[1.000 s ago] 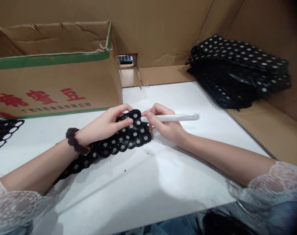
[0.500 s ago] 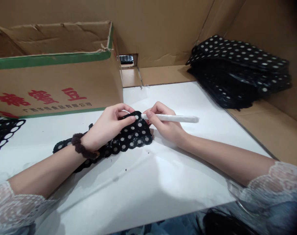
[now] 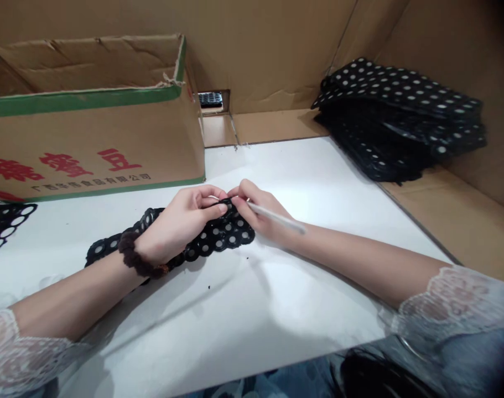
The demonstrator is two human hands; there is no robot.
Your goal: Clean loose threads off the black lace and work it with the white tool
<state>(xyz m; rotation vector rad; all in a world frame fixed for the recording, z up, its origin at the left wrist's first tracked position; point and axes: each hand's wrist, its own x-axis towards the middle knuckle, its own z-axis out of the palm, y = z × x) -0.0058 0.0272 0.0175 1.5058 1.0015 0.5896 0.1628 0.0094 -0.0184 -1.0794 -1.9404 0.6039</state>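
Your left hand (image 3: pixel 179 221) pinched the black plastic sheet with pale round dots (image 3: pixel 218 237) at its upper edge, the thumb flat on its face and the other fingers bent behind it, partly hidden. Your right hand (image 3: pixel 262 213) had its thumb and forefinger drawn close together at the same edge, beside the left thumb; the exact contact could not be told. That hand also held the slender white rod-shaped tool (image 3: pixel 279 219), its shaft slanting down towards your right wrist. In the earlier frames the shaft lay nearly level, and your right hand stood farther from your left; by this moment the fingertips of both had nearly met.

The sheet lay aslant on the white tabletop (image 3: pixel 301 309), passing beneath your left wrist, which wore a dark fuzzy band (image 3: pixel 132 257).

Beyond your left hand stood the open brown cardboard box with green edging and red lettering (image 3: pixel 89 138). Its inner far wall showed, but its floor was hidden, so any contents could not be told. Near its lower left lay a black lattice of rings (image 3: pixel 5 224). At far right, a heap of black dotted sheets (image 3: pixel 401 116) rested against the cardboard surround (image 3: pixel 276 55).
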